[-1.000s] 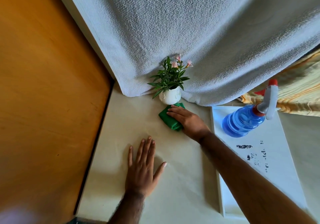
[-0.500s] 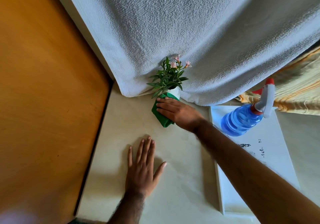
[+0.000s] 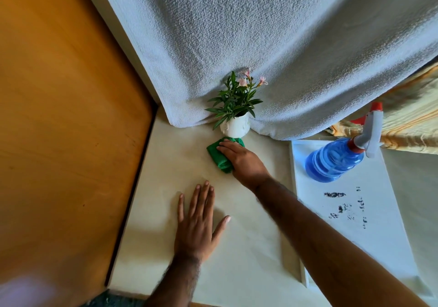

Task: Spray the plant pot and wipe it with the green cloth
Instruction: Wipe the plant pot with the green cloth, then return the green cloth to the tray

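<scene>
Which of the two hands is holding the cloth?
The right hand, pressing the green cloth by the white pot; the left hand lies flat and empty.

Cream tabletop (image 3: 166, 155) carries white plant pot (image 3: 235, 127) at back, green cloth (image 3: 216, 156) just in front, touching its base. White tray (image 3: 369, 223) lies right; left hand (image 3: 198, 226) flat near front.

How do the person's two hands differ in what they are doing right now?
The right hand reaches far forward and presses the green cloth at the foot of the white plant pot; the left hand lies nearer the body and holds nothing. The right hand's fingers curl over the cloth, while the left hand's fingers are spread flat on the cream surface. Both are bare, palms down.
</scene>
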`<state>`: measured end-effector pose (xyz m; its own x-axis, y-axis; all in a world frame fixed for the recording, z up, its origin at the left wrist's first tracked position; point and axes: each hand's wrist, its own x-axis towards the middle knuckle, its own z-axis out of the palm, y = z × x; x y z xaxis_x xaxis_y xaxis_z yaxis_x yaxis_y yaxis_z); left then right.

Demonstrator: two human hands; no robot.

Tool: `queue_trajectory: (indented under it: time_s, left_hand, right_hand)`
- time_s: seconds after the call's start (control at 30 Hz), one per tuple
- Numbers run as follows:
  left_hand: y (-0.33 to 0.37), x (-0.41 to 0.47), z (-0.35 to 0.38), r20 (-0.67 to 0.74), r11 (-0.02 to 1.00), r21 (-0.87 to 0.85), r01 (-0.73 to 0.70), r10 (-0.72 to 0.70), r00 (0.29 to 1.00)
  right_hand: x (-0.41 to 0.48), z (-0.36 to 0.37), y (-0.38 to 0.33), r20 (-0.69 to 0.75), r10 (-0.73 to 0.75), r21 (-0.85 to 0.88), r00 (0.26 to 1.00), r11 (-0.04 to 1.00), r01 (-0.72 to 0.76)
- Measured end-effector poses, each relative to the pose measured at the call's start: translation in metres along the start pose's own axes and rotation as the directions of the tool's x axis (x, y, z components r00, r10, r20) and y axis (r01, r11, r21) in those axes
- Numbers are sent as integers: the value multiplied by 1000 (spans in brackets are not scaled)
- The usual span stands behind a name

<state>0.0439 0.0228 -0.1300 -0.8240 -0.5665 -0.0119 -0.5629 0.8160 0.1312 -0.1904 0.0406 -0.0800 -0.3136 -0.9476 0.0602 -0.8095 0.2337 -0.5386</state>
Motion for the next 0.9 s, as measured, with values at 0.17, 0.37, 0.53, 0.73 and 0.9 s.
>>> queue_trajectory:
  time_s: [0.17,0.37,0.53,0.73,0.9]
  left_hand:
    - [2,0,-4,15,1000,-10,10,-10,1000]
    - [2,1,-9,60,1000,-20,19,-18,998]
    - [0,1,-7,83,999,-53,4,0,997]
    - [0,1,-3,70,999,-44,6,-2,998]
    - [2,0,0,26,1000,-24,-1,1,1000]
  right_hand:
    - [25,-23,-27,130,347,164,929,916,-365]
    - [-23,-62,-33,101,299,165,949,936,-312]
    - [-128,-86,-14,-28,264,115,964,959,-259]
    - [-230,-90,22,-185,384,-66,905,914,-401]
    - [-273,-68,42,-200,490,-143,848,842,-520]
